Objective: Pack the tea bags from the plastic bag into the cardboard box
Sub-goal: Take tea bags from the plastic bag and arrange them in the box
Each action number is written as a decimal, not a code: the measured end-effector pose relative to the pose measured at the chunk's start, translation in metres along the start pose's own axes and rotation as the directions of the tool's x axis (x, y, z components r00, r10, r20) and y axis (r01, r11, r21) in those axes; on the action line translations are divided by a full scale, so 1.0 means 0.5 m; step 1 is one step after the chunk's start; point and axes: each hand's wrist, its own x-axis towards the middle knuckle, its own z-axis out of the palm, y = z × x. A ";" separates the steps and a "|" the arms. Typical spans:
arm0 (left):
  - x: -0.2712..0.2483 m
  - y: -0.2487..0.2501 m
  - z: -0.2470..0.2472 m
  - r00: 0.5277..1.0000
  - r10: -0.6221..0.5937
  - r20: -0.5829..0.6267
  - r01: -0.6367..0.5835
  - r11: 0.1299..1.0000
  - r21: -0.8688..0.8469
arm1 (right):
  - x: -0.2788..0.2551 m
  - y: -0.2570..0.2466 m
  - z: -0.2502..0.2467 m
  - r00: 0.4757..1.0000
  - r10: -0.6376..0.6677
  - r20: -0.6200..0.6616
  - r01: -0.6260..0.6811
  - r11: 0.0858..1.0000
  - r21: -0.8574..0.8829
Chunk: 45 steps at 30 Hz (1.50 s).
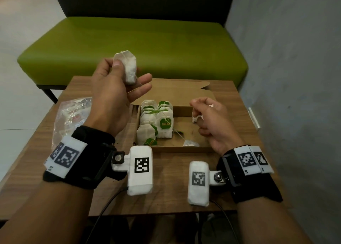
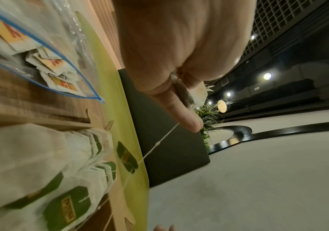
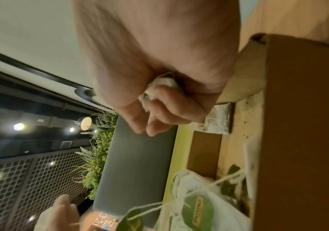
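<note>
White tea bag (image 1: 127, 68) pinched in raised left hand (image 1: 114, 92); right hand (image 1: 210, 121) grips another over cardboard box (image 1: 184, 147).

Looked like a café or office lounge: green padded bench (image 1: 129, 46) with dark backrest against a grey wall, small wood-grain surface (image 1: 166, 179), grid ceiling panels (image 2: 290, 23) with spotlights, decorative plants (image 3: 100, 148).

The bench (image 1: 171, 184) is wood-grain brown with a matt, smooth top. The cardboard box (image 1: 186, 148) is plain brown card, dull and unprinted. The tea bags (image 1: 164, 125) are soft white paper with glossy green paper tags. The plastic bag (image 1: 70, 118) is clear, crinkled and shiny. The seat (image 1: 129, 46) behind has smooth green upholstery with a faint sheen.
</note>
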 end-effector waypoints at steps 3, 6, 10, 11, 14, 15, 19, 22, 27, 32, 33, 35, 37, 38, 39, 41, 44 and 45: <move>-0.002 0.007 0.001 1.000 0.000 0.005 0.000 1.000 -0.003 | -0.009 0.000 0.005 0.980 -0.092 0.175 0.128 0.970 -0.206; -0.005 0.002 0.007 0.999 -0.011 0.046 0.011 1.000 -0.001 | -0.008 0.014 0.026 0.949 -0.137 0.285 0.234 0.910 -0.342; -0.009 -0.005 0.013 0.995 -0.012 0.103 0.011 1.000 0.013 | -0.005 0.021 0.044 0.940 -0.104 0.325 0.231 0.894 -0.383; -0.010 -0.006 0.014 0.994 -0.011 0.113 0.009 1.000 0.019 | -0.006 0.019 0.045 0.942 -0.090 0.324 0.212 0.907 -0.363; -0.011 -0.007 0.015 0.992 -0.008 0.128 0.002 0.999 0.048 | -0.006 0.017 0.045 0.946 -0.055 0.319 0.164 0.930 -0.328; -0.011 -0.007 0.014 0.992 -0.010 0.129 0.002 0.998 0.062 | -0.006 0.018 0.045 0.943 -0.047 0.329 0.161 0.932 -0.326; -0.010 -0.012 0.010 0.991 -0.016 0.129 -0.002 0.990 0.144 | -0.009 0.020 0.043 0.913 -0.030 0.406 0.157 0.947 -0.282; -0.011 -0.013 0.008 0.991 -0.031 0.133 0.007 0.984 0.178 | -0.009 0.021 0.043 0.895 -0.007 0.446 0.146 0.949 -0.279; -0.011 -0.017 0.007 0.983 -0.065 0.171 0.027 0.977 0.214 | -0.008 0.019 0.045 0.882 -0.025 0.471 0.173 0.946 -0.274; -0.013 -0.024 0.007 0.979 -0.078 0.187 0.033 0.971 0.235 | -0.007 0.014 0.039 0.874 -0.045 0.483 0.206 0.936 -0.286; -0.014 -0.023 0.008 0.979 -0.079 0.189 0.034 0.972 0.231 | -0.008 0.014 0.039 0.872 -0.044 0.488 0.210 0.933 -0.293; -0.014 -0.021 0.010 0.978 -0.081 0.191 0.039 0.976 0.214 | -0.007 0.017 0.043 0.863 -0.055 0.502 0.227 0.931 -0.287; -0.014 -0.019 0.011 0.979 -0.077 0.188 0.041 0.981 0.190 | -0.005 0.024 0.048 0.865 -0.077 0.495 0.238 0.933 -0.271; -0.013 -0.018 0.010 0.980 -0.074 0.187 0.039 0.983 0.181 | -0.002 0.027 0.048 0.870 -0.091 0.485 0.243 0.935 -0.259; -0.013 -0.017 0.010 0.980 -0.071 0.187 0.038 0.984 0.174 | 0.000 0.029 0.048 0.874 -0.104 0.474 0.247 0.937 -0.249; -0.011 -0.015 0.007 0.981 -0.065 0.184 0.035 0.986 0.165 | 0.002 0.030 0.046 0.874 -0.126 0.469 0.258 0.939 -0.229; -0.008 -0.012 0.001 0.985 -0.061 0.164 0.032 0.984 0.173 | -0.001 0.031 0.046 0.873 -0.165 0.458 0.298 0.925 -0.234; -0.006 -0.012 -0.002 0.987 -0.058 0.152 0.030 0.983 0.181 | -0.001 0.032 0.045 0.876 -0.179 0.448 0.311 0.919 -0.241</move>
